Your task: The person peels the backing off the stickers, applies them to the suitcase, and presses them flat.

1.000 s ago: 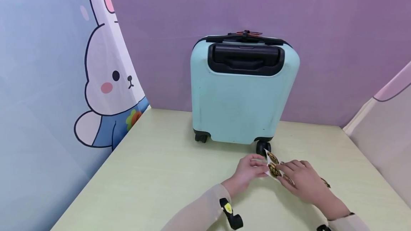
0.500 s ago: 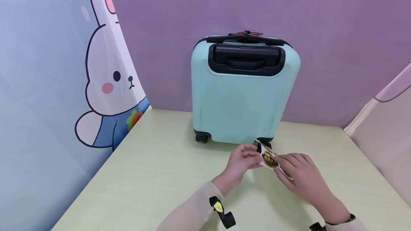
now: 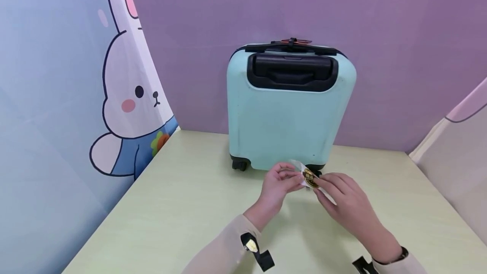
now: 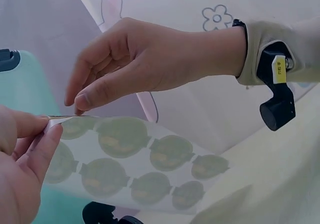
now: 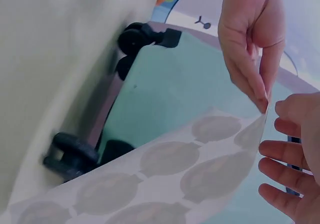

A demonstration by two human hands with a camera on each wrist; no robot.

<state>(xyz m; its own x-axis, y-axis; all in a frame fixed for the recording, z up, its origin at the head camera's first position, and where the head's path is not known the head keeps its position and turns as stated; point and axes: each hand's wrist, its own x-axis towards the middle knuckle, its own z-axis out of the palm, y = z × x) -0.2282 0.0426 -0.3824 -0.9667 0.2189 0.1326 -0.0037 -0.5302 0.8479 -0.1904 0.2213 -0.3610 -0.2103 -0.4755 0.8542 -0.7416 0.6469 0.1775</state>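
Note:
My left hand (image 3: 277, 183) pinches one end of a sheet of round black-and-gold stickers (image 3: 310, 177) between thumb and fingers. In the left wrist view, the white back of the sheet (image 4: 169, 154) spreads out below the hands, with the round shapes showing through. My right hand (image 3: 344, 202) is just to the right, its thumb and fingertips at the sheet's edge beside my left fingers. In the right wrist view, the fingers of that hand (image 5: 300, 149) are spread and only lightly bent. From the head, most of the sheet is hidden behind the right hand.
A mint-green suitcase (image 3: 281, 121) with a black handle recess stands upright on the pale table (image 3: 182, 210), right behind the hands. One black caster (image 3: 239, 164) shows at its lower left. A purple backdrop (image 3: 182, 54) and a rabbit-printed curtain (image 3: 125, 71) enclose the space.
Both hands have moved left and slightly up with the sticker sheet, which has turned so that less of its printed face shows. The suitcase has stayed put.

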